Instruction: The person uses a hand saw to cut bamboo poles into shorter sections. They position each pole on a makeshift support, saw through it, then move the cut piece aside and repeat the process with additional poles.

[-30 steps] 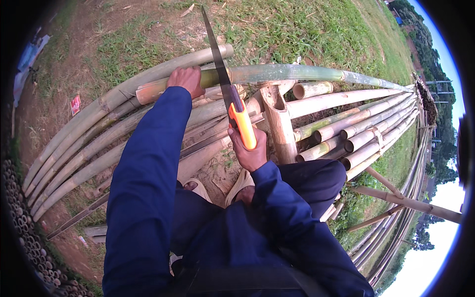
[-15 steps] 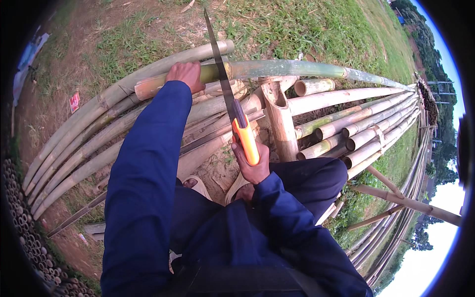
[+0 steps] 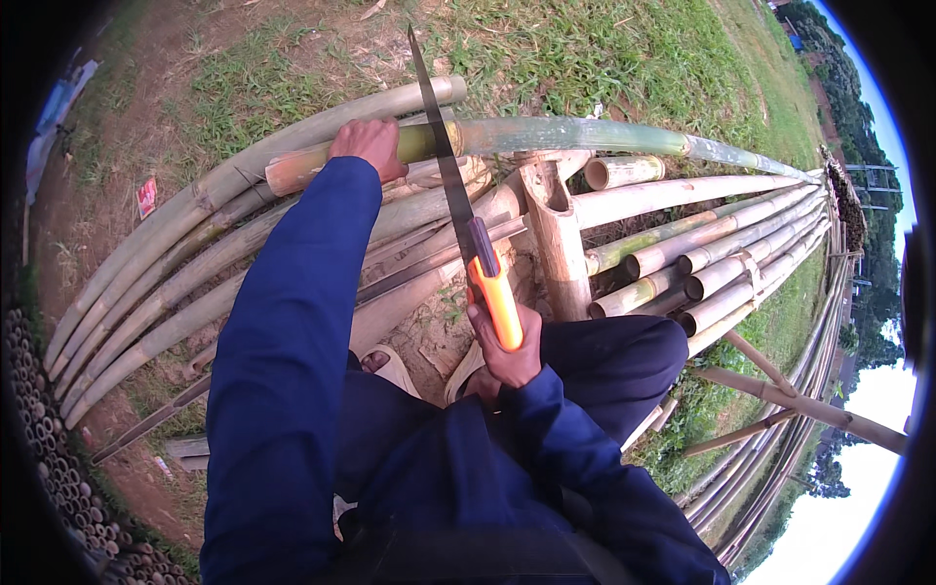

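My right hand [image 3: 514,351] is closed round the orange handle of a hand saw [image 3: 450,175]. The saw's long dark blade points away from me and crosses the green bamboo pole [image 3: 565,135], close to a joint in it. To the left of the blade, my left hand [image 3: 368,149] grips the same pole near its cut left end, fingers wrapped over the top. A short upright bamboo post [image 3: 556,234] with a notched top stands just under the pole, right of the saw. Whether the blade has cut into the pole, I cannot tell.
Several long bamboo poles [image 3: 195,210] lie at the left. More cut poles [image 3: 721,234] are stacked at the right. A bamboo frame [image 3: 799,395] stands further right. Many cut bamboo ends [image 3: 68,478] are piled at the lower left. Grass [image 3: 624,68] lies beyond.
My right hand has drawn the saw back toward me, so its handle sits lower and nearer my knee. My left hand stays on the pole.
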{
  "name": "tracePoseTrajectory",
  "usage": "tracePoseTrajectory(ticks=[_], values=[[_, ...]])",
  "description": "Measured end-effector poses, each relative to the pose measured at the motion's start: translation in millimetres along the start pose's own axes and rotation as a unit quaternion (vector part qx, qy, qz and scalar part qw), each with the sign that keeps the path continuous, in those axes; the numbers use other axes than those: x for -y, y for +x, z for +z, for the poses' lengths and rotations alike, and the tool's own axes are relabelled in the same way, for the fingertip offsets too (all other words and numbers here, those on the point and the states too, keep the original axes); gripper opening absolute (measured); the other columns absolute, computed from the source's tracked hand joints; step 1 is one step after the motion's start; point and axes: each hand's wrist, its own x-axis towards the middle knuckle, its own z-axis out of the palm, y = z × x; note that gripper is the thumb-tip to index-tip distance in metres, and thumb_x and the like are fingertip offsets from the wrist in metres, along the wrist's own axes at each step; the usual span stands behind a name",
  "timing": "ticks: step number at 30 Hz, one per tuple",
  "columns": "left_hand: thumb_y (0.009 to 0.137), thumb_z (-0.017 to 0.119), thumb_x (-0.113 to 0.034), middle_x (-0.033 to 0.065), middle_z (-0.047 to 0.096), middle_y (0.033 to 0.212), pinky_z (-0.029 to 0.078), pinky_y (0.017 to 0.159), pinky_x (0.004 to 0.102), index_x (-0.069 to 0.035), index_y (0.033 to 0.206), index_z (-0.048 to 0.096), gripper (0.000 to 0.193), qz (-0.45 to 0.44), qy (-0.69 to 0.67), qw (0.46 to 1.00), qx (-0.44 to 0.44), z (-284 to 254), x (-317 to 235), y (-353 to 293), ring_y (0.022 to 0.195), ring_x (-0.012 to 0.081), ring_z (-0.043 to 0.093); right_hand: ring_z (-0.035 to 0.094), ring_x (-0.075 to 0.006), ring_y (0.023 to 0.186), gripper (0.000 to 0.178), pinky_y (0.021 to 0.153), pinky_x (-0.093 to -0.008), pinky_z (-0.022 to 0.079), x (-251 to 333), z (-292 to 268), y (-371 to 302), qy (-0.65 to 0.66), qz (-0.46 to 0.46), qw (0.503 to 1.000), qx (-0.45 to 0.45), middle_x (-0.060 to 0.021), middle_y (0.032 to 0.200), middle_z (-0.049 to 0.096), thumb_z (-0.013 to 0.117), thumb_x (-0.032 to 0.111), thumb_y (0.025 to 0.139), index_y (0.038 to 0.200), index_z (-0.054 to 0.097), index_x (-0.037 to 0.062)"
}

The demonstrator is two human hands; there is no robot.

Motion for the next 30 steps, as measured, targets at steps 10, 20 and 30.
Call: tracePoseTrajectory(ticks=[10,20,30], values=[[0.072,0.083,-0.035,0.0232,0.074,0.107,0.057,0.092,0.0481,0.000,0.111,0.068,0.054,0.013,0.010,1.000,0.010,0,13,-4,0.104,0.0394,0.071,0.065,-0.0131,0.067,0.009,0.066,-0.0298,0.053,18,-20,-99,-0.051,-0.065,0.995,-0.047,-0.0074,0.074,0.066,0.068,0.004,0.096,0.100,0.068,-0.0038],[0.074,0.082,-0.037,0.0220,0.075,0.107,0.057,0.094,0.0460,0.001,0.114,0.068,0.057,0.001,0.001,0.999,0.032,-5,7,1,0.104,0.0376,0.072,0.049,-0.0091,0.060,0.018,0.056,-0.0301,0.044,18,24,57,0.015,-0.059,0.998,-0.018,-0.0039,0.065,0.057,0.072,0.012,0.097,0.088,0.065,-0.0025],[0.073,0.083,-0.035,0.0198,0.076,0.104,0.058,0.092,0.0448,-0.001,0.110,0.070,0.052,0.000,0.008,1.000,-0.008,2,7,-3,0.100,0.0368,0.073,0.057,-0.0078,0.062,0.010,0.058,-0.0253,0.046,-8,-6,-17,0.007,0.007,1.000,-0.008,-0.0024,0.068,0.062,0.070,0.006,0.096,0.098,0.069,-0.0037]])
